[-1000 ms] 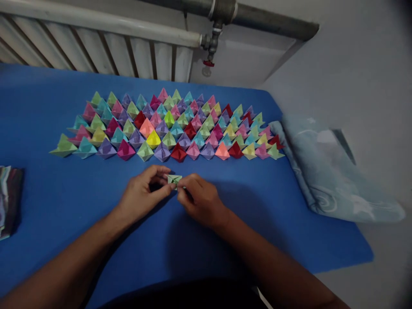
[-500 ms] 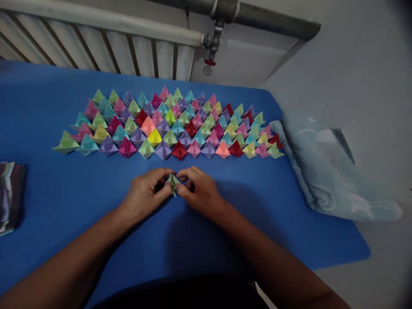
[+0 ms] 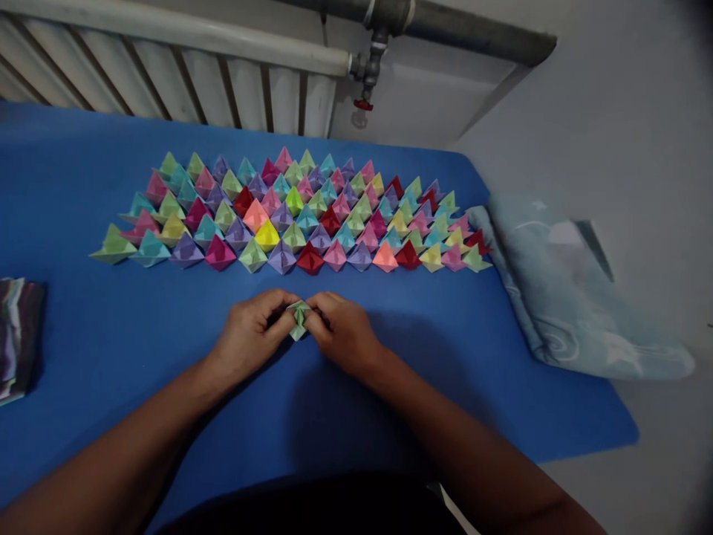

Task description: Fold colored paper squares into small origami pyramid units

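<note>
The left hand (image 3: 250,325) and the right hand (image 3: 346,329) meet around a small piece of light green paper (image 3: 299,321). Each pinches one side of it between thumb and forefinger, so the paper sits right between the two sets of fingertips, with its lower point sticking out below the thumbs. A fold runs down its middle, and the other fingers curl in behind, partly hidden.

Just beyond the fingertips, rows of folded paper boats (image 3: 306,221) spread out to both sides, in green, blue, purple, pink, red, yellow and orange. The nearest row lies close to the fingers without touching them. The boats stand on a blue sheet (image 3: 167,327), which also reaches under both forearms.

Well to the left of the fingers, a dark and pale pile (image 3: 21,338) is cut off by the edge of the view; what it is made of is hard to tell. Well to the right lies a folded grey-blue blanket (image 3: 579,312). Farthest beyond the fingers are a white radiator (image 3: 217,41) and a grey pipe (image 3: 473,33) with a red knob (image 3: 363,105) hanging below it.
</note>
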A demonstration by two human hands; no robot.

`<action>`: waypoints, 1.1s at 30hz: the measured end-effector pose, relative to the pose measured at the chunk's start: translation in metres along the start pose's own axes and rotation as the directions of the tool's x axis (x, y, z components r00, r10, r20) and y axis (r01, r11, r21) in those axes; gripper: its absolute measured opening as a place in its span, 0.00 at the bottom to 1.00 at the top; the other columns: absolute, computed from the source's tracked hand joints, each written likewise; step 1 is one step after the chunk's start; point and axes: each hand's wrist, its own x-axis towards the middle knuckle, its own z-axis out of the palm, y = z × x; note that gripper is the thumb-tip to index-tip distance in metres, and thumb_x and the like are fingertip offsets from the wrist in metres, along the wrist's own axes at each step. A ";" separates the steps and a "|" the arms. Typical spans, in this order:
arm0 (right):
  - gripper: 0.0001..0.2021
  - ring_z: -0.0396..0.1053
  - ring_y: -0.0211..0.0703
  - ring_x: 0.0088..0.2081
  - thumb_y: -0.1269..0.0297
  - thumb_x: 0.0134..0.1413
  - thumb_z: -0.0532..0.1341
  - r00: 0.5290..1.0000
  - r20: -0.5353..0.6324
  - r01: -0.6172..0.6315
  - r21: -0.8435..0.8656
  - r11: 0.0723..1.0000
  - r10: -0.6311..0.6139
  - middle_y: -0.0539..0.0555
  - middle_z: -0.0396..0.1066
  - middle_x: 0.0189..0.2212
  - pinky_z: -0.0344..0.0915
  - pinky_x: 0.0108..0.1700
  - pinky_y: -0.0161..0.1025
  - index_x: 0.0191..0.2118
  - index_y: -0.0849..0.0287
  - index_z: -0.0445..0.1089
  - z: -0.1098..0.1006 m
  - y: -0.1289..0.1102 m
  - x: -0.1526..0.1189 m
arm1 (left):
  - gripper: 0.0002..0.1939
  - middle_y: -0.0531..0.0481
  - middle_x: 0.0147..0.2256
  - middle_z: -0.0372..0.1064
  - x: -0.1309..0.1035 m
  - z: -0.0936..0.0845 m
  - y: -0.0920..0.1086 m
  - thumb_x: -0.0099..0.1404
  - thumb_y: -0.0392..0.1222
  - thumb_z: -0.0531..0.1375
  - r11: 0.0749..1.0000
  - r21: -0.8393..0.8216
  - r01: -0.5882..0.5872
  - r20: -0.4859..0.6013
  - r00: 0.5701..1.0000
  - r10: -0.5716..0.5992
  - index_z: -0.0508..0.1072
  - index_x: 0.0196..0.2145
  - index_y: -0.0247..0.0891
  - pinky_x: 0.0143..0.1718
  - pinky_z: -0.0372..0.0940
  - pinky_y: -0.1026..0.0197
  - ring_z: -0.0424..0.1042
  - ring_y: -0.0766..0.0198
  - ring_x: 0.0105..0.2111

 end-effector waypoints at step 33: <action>0.03 0.68 0.38 0.33 0.68 0.57 0.59 0.951 -0.252 0.215 0.122 0.969 -0.179 0.52 0.71 0.36 0.67 0.37 0.36 0.37 0.55 0.69 0.008 0.005 -0.007 | 0.13 0.57 0.26 0.72 0.007 0.009 0.005 0.51 0.45 0.65 0.748 -0.574 0.334 -0.086 0.883 -0.461 0.69 0.33 0.39 0.30 0.67 0.63 0.73 0.66 0.24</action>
